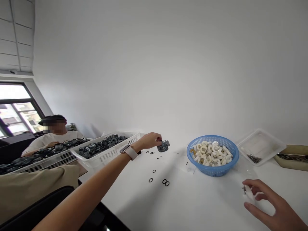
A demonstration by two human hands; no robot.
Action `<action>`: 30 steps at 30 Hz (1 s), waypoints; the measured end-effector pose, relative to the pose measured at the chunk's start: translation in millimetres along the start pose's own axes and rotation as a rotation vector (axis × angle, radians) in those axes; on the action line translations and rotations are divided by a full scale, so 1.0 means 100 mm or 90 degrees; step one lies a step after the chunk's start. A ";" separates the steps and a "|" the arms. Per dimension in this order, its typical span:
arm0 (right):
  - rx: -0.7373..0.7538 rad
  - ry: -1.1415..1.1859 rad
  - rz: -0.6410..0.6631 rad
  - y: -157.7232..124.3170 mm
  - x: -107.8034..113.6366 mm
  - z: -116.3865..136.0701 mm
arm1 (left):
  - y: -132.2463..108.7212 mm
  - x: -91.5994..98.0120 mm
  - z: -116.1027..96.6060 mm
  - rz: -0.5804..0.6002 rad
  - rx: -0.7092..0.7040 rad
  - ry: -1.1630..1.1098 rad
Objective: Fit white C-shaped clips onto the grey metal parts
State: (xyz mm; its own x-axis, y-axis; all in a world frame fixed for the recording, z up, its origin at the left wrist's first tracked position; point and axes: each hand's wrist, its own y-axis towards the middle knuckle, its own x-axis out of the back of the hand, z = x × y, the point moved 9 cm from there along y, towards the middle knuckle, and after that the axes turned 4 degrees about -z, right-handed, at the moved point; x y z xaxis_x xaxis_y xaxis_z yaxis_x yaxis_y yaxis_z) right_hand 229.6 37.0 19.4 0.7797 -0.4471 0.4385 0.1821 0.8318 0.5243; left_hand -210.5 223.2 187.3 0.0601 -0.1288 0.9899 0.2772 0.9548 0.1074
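Note:
My left hand (150, 141) reaches across the table, its fingers closed on a dark grey plastic part (163, 146) with an uneven outline, held above the tabletop. At the lower right, my right hand (267, 202) grips a white curved piece (249, 195) with small metal bits at its upper edge. Between the two hands stands a blue plastic basket (214, 170) full of white C-shaped pieces (211, 153). Several black rubber rings (166, 182) lie on the white table (183, 199) below my left hand.
A white crate (101, 163) of dark parts stands on the left; another crate (51, 163) lies beyond it, where a co-worker (56, 136) sits. A clear tray (262, 144) with metal pins (254, 158) and a tan box (293, 157) are at the right, by the wall.

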 end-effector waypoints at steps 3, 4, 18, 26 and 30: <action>-0.008 0.020 0.009 0.02 0.07 0.21 | -0.19 0.13 -0.67 0.012 -0.097 -0.044; -0.003 0.031 0.021 0.04 0.08 0.27 | -0.27 0.14 -0.90 0.018 -0.132 -0.059; -0.091 0.144 0.060 0.33 0.28 0.03 | -1.17 -0.32 -3.21 0.083 -0.459 -0.102; -0.110 0.121 0.173 0.33 0.24 0.06 | -1.01 -0.48 -3.50 0.055 -0.506 -0.142; -0.117 0.099 0.332 0.26 0.16 0.03 | -0.91 -0.52 -3.49 0.060 -0.500 -0.160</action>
State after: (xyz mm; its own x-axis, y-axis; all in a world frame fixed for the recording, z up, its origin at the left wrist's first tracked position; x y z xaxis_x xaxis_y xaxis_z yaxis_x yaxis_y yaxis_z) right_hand 245.4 50.0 42.0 0.8709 0.0797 0.4850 -0.1596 0.9792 0.1256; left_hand 96.1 49.5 93.2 -0.0733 0.0950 0.9928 0.8760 0.4820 0.0186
